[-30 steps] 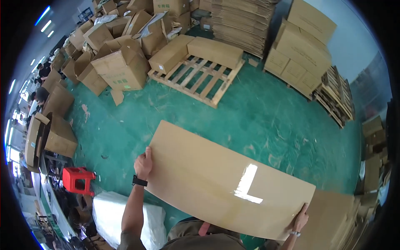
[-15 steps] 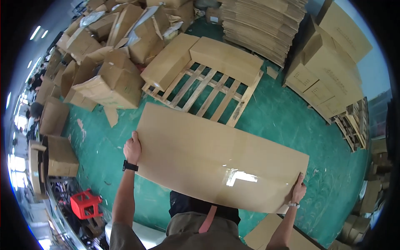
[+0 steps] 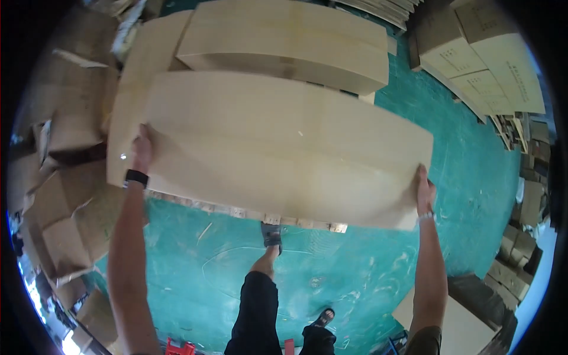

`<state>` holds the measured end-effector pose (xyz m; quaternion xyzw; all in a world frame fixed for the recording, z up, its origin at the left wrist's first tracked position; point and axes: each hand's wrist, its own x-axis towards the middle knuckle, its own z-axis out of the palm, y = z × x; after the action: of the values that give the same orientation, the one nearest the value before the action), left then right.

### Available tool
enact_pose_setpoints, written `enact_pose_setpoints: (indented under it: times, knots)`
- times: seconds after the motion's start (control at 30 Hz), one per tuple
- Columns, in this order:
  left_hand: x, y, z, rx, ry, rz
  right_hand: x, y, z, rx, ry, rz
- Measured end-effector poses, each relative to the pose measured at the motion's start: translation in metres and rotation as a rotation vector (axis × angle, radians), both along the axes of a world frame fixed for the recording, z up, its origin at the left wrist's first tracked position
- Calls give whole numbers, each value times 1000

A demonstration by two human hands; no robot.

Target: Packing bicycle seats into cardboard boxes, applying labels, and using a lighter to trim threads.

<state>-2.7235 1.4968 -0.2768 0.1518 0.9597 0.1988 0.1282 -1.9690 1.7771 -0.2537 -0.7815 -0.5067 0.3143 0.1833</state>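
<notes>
A long brown cardboard box [image 3: 278,148] spans the space between my outstretched arms, with a taped seam across its top. My left hand [image 3: 142,151], below a black wristband, grips its left end. At the opposite end my right hand [image 3: 425,190] is closed on the box's edge, fingers partly hidden. The box hangs over a wooden pallet [image 3: 236,212], of which the near edge shows. Beyond it, another long box [image 3: 290,35] lies across the pallet's far side. A further box [image 3: 127,100] lies along the left side, next to my left hand.
Crumpled open cartons [image 3: 71,231] are heaped at the left. Stacked boxes [image 3: 479,71] stand at the far right, and flat cardboard sheets [image 3: 384,9] at the back. Green floor [image 3: 349,266] lies around my feet. A red stool [image 3: 179,348] shows at the lower edge.
I have stepped toward the pallet, carrying the box forward over it with both arms stretched out. Both hands have kept their grip on its ends.
</notes>
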Motion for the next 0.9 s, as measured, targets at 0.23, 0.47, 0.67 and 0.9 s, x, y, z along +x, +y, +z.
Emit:
enact_pose_setpoints:
  times: [0.23, 0.47, 0.67, 0.9]
  knots:
    - [100, 103, -104, -170, 182, -746, -61, 65, -102, 64, 562, 348]
    - [124, 96, -7, -677, -137, -815, -91, -264, 30, -529, 128, 584]
    - [186, -53, 31, -8, -445, -1392, 120, -615, 174, -1078, -347, -201]
    - [320, -223, 127, -402, -1168, -1637, 116, -780, 266, -600, 141, -580]
